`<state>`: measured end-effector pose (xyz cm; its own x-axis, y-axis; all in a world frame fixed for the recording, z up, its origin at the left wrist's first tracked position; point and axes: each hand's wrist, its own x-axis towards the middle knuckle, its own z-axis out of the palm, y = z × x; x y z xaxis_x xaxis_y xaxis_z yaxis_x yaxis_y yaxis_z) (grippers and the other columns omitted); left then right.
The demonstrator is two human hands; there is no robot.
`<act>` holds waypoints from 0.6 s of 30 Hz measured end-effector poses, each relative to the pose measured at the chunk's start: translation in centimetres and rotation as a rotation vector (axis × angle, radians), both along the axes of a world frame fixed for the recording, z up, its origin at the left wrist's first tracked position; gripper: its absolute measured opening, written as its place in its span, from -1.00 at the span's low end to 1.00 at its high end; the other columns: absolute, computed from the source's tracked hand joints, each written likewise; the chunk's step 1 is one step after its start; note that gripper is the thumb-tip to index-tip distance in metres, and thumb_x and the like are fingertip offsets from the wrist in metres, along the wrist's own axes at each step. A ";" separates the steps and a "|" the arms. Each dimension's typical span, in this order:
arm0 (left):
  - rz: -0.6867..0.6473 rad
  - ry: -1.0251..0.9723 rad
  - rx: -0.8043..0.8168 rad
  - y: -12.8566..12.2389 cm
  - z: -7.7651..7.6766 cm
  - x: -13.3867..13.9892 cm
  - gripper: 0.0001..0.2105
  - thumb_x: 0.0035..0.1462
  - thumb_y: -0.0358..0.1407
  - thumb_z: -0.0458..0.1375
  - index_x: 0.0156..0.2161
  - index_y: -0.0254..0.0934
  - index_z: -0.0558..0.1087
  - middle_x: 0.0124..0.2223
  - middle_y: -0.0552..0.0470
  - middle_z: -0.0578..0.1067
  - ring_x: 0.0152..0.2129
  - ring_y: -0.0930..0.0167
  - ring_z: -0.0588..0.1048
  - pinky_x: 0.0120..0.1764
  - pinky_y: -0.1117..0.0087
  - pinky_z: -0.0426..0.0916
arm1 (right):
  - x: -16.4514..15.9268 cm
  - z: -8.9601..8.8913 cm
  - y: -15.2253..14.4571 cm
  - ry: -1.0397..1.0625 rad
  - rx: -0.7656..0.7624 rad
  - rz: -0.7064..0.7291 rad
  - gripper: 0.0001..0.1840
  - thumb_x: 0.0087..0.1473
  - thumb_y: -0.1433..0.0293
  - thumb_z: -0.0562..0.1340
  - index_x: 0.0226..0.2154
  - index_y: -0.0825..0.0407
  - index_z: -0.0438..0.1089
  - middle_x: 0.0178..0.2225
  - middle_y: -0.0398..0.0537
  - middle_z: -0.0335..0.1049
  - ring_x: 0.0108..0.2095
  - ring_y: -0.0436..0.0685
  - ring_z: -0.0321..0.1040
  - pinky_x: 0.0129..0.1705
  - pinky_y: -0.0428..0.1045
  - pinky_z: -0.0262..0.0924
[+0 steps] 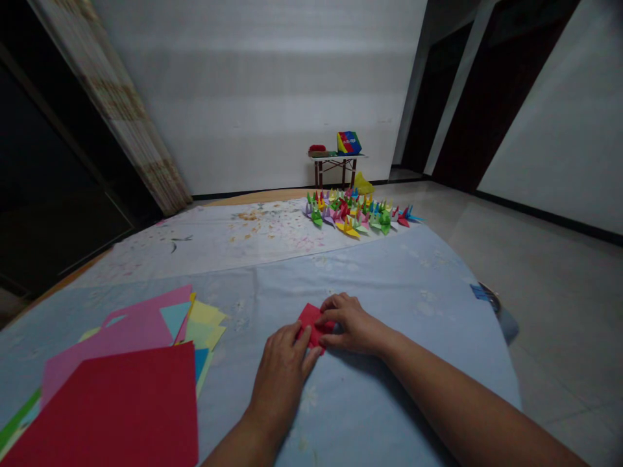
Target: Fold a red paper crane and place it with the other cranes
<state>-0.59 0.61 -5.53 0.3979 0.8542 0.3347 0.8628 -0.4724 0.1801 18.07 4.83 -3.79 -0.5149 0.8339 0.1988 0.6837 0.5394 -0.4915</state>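
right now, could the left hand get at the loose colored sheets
Probably yes: the colored sheets lie to the left of the left hand, with only blue tablecloth showing between. It would likely have to lift off the small red paper it is touching.

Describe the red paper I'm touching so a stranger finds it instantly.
On the light blue cloth, a left hand and right hand nearly meet. Both touch the red paper: small and folded, unlike the big flat red sheet to its left.
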 end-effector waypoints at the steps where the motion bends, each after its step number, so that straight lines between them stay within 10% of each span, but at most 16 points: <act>1: -0.003 -0.005 0.003 0.0 -0.1 0.0 -0.67 0.07 -0.23 0.13 -0.05 -0.32 0.41 -0.06 -0.18 0.44 -0.11 0.22 0.39 -0.06 0.16 0.30 | 0.0 0.0 0.0 0.001 -0.002 0.000 -0.71 -0.13 0.22 0.31 -0.26 -0.10 0.45 -0.19 -0.06 0.29 -0.16 0.15 0.15 -0.10 0.09 -0.01; 18: -0.004 -0.002 -0.078 0.1 0.6 0.2 -0.71 0.11 -0.23 0.10 -0.07 -0.25 0.43 -0.03 -0.12 0.43 -0.08 0.24 0.35 -0.05 0.17 0.26 | 0.0 -0.2 0.0 0.010 0.009 0.007 -0.73 -0.12 0.21 0.31 -0.28 -0.10 0.46 -0.20 -0.06 0.29 -0.17 0.15 0.15 -0.12 0.08 -0.01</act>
<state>-0.43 0.69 -4.96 0.4011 0.8759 0.2683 0.8604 -0.4607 0.2178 18.06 4.84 -3.96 -0.5184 0.8285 0.2117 0.6752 0.5485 -0.4932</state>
